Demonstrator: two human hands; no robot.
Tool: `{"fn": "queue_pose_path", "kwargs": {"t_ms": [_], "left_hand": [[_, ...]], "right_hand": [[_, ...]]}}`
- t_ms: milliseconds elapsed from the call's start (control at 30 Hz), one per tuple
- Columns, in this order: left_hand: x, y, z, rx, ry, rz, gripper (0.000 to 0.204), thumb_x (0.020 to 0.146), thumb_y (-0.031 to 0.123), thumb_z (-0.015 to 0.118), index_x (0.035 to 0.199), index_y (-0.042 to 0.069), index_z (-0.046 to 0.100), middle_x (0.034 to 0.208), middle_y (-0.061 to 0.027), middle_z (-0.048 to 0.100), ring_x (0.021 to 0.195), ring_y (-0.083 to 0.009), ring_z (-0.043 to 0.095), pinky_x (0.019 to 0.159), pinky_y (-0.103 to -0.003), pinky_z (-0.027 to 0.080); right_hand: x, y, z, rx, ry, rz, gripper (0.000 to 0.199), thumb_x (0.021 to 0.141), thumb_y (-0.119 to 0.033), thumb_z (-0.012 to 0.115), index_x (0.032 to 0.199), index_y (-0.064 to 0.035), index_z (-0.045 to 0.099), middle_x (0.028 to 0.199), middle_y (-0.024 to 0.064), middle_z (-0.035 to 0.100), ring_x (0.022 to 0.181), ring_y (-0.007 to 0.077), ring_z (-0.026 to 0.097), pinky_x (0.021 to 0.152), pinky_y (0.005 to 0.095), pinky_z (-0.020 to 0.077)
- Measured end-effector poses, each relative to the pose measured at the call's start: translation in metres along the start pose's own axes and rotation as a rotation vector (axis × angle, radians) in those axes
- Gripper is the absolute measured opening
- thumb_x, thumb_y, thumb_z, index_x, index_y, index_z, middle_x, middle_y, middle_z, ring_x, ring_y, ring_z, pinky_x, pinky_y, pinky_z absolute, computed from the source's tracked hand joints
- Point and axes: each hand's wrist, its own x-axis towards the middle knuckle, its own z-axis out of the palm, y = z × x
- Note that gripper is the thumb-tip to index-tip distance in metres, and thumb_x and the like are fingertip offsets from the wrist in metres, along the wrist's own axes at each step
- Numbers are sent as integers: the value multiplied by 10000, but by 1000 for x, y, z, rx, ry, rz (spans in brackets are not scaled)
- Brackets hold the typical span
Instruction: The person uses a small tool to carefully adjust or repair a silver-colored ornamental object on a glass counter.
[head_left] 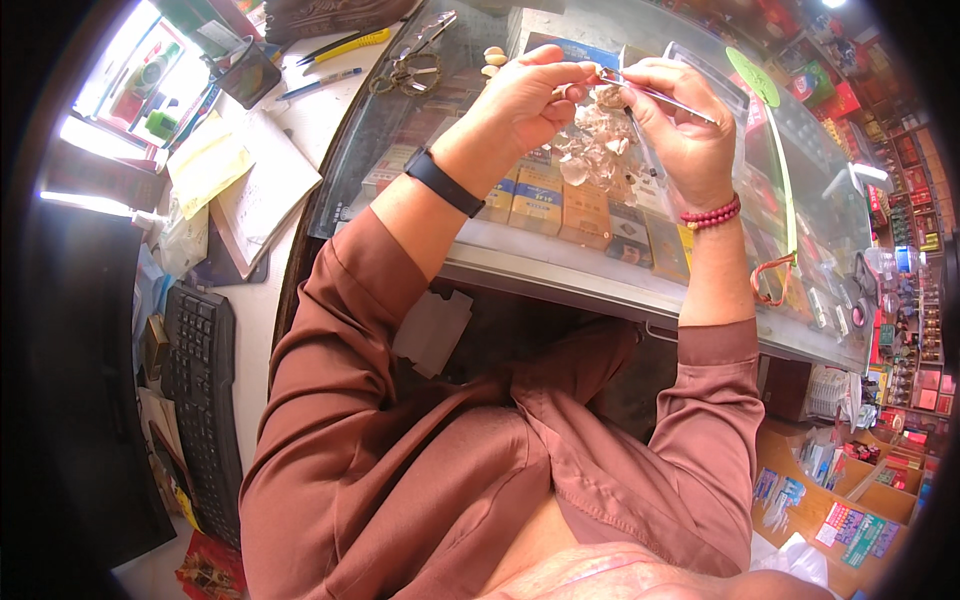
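Note:
My left hand [545,98], with a dark band on its wrist, is closed in a pinch over the glass counter. What sits at its fingertips is too small to make out. Meeting it there is the tip of a slim metal tool [672,99], gripped by my right hand [690,125], which has a red bead bracelet at the wrist. The tool's exact kind is unclear. Below the hands lies a heap of papery garlic skins [592,155]. Several pale peeled garlic cloves [493,60] rest on the glass beyond my left hand.
The glass display counter [560,262] holds rows of small boxes. Scissors [415,75], a yellow utility knife [352,45] and a pen [320,84] lie at the far left. A keyboard [200,390] and papers [265,180] are left. A green fan-shaped thing [752,77] stands right.

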Motion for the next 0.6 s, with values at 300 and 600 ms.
{"fn": "queue_pose_path", "kwargs": {"t_ms": [300,600], "left_hand": [[1,0,-2,16,-12,-39,130,868,-17,596,787,43,514,745,-41,517,572,-45,427,392,-156,224],[5,-2,-4,44,-69,-21,72,876,-10,585,843,17,528,942,-180,614,573,-41,415,404,-133,265]], "right_hand": [[-2,-4,4,55,30,43,131,787,44,683,908,-5,670,861,50,649,786,112,653,704,221,547],[-3,-1,-3,39,117,118,119,807,13,687,924,-5,669,897,46,670,788,96,651,693,209,535]]}}
